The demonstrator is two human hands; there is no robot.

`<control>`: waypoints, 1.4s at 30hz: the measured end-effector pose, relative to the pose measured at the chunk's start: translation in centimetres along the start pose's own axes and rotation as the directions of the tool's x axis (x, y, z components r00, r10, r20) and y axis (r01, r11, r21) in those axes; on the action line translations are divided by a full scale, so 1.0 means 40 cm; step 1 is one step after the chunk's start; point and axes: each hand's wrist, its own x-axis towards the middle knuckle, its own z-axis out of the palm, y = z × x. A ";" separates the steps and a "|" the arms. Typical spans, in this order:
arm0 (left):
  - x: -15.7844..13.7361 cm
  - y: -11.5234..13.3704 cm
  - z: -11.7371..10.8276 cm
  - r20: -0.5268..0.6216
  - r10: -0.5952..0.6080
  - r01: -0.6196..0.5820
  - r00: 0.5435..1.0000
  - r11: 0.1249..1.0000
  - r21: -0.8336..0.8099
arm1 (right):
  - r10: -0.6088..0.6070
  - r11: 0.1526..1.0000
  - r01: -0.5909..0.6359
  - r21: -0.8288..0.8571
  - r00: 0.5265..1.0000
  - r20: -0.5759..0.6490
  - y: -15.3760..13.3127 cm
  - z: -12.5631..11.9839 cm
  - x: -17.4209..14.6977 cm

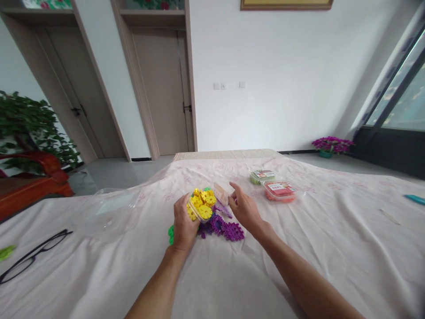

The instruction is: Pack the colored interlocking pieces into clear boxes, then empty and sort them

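My left hand [184, 223] is closed round a small clear plastic tub [198, 210] filled with yellow flower-shaped plastic pieces [205, 204]. The tub is tilted toward the right. Just beside it, my right hand [245, 207] hovers with its index finger and thumb apart, close to a pale, see-through flat piece [222, 194] that looks like a lid; whether they touch I cannot tell. Below the tub lies a heap of purple notched plastic pieces [232, 231]. Green pieces [171, 235] peek out at the left of my left hand.
Beyond my right hand sit a tub of green pieces [262, 177] and a tub of red pieces [280, 191], both lidded. To the left are a large clear plastic container [108, 208] and black-framed glasses [33, 253]. A blue object [415, 199] lies far right on the pale cloth [318, 248].
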 end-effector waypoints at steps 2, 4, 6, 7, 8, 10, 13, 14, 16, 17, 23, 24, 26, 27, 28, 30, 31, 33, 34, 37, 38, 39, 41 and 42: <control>0.002 0.000 0.000 0.034 0.069 -0.069 0.997 0.998 -0.012 | 0.021 1.000 -0.021 -0.015 1.000 0.008 0.009 0.003 0.002; 0.004 0.001 0.000 0.066 0.147 -0.148 0.987 0.989 0.004 | 0.021 1.000 -0.021 -0.017 1.000 -0.013 0.016 0.005 0.002; 0.005 0.002 -0.001 0.096 0.217 -0.221 0.971 0.975 0.033 | 0.006 1.000 -0.006 -0.010 1.000 -0.031 0.022 0.005 0.002; 0.006 0.002 -0.002 0.113 0.246 -0.253 0.963 0.967 0.045 | -0.003 1.000 0.003 -0.006 1.000 -0.031 0.024 0.005 0.001; 0.006 0.002 -0.003 0.127 0.269 -0.277 0.955 0.959 0.055 | -0.013 1.000 0.013 -0.003 1.000 -0.025 0.026 0.006 0.000; 0.005 0.000 -0.004 0.144 0.305 -0.317 0.941 0.946 0.070 | -0.031 1.000 0.031 0.003 0.999 -0.008 0.030 0.011 -0.003; 0.007 0.000 -0.005 0.139 0.349 -0.364 0.927 0.926 0.099 | -0.046 0.999 0.046 0.007 0.999 0.003 0.035 0.022 -0.008; 0.011 0.000 -0.006 0.141 0.369 -0.385 0.919 0.916 0.115 | -0.048 0.999 0.048 0.007 0.999 0.002 0.037 0.025 -0.009; 0.024 0.005 -0.010 0.157 0.423 -0.445 0.892 0.882 0.155 | -0.049 0.999 0.049 -0.001 0.999 -0.006 0.042 0.030 -0.009; 0.033 0.007 -0.014 0.173 0.452 -0.480 0.875 0.860 0.177 | -0.048 0.999 0.048 -0.008 0.999 -0.013 0.044 0.032 -0.009; 0.100 0.022 -0.046 0.188 0.549 -0.580 0.814 0.767 0.275 | 0.000 0.999 -0.004 -0.049 0.996 -0.089 0.067 0.024 0.001; 0.106 0.023 -0.050 0.158 0.539 -0.561 0.827 0.777 0.285 | 0.005 0.999 -0.010 -0.046 0.994 -0.112 0.070 0.021 0.004; 0.112 0.024 -0.055 0.073 0.466 -0.467 0.882 0.839 0.280 | 0.015 1.000 -0.018 -0.016 0.986 -0.165 0.074 0.011 0.009; 0.111 0.025 -0.056 0.022 0.398 -0.389 0.917 0.884 0.259 | 0.023 1.000 -0.020 0.016 0.981 -0.195 0.074 0.004 0.012; 0.109 0.025 -0.055 -0.030 0.313 -0.299 0.949 0.928 0.223 | 0.037 0.998 -0.023 0.064 0.972 -0.231 0.072 -0.003 0.015; 0.099 0.022 -0.050 -0.128 0.121 -0.106 0.984 0.988 0.116 | 0.093 0.974 -0.025 0.225 0.949 -0.300 0.062 -0.019 0.021; 0.093 0.020 -0.045 -0.168 0.023 -0.016 0.986 0.999 0.044 | 0.143 0.939 -0.027 0.343 0.937 -0.318 0.055 -0.028 0.024; 0.079 0.013 -0.033 -0.204 -0.152 0.130 0.967 0.985 -0.116 | 0.259 0.790 -0.039 0.612 0.926 -0.275 0.036 -0.044 0.029; 0.071 0.011 -0.026 -0.197 -0.221 0.184 0.955 0.965 -0.189 | 0.307 0.681 -0.056 0.730 0.927 -0.216 0.026 -0.052 0.031; 0.050 0.013 -0.013 -0.160 -0.315 0.254 0.936 0.915 -0.314 | 0.354 0.376 -0.199 0.905 0.933 0.058 0.000 -0.072 0.032; 0.044 0.018 -0.011 -0.154 -0.316 0.254 0.936 0.911 -0.326 | 0.337 0.307 -0.267 0.913 0.928 0.158 -0.008 -0.077 0.031; 0.038 0.025 -0.011 -0.152 -0.309 0.247 0.939 0.912 -0.329 | 0.309 0.256 -0.330 0.909 0.918 0.247 -0.015 -0.081 0.029; 0.027 0.041 -0.014 -0.136 -0.290 0.234 0.947 0.917 -0.324 | 0.244 0.186 -0.409 0.893 0.900 0.361 -0.031 -0.088 0.023; 0.021 0.049 -0.016 -0.126 -0.285 0.233 0.950 0.918 -0.320 | 0.218 0.161 -0.424 0.891 0.896 0.386 -0.039 -0.091 0.020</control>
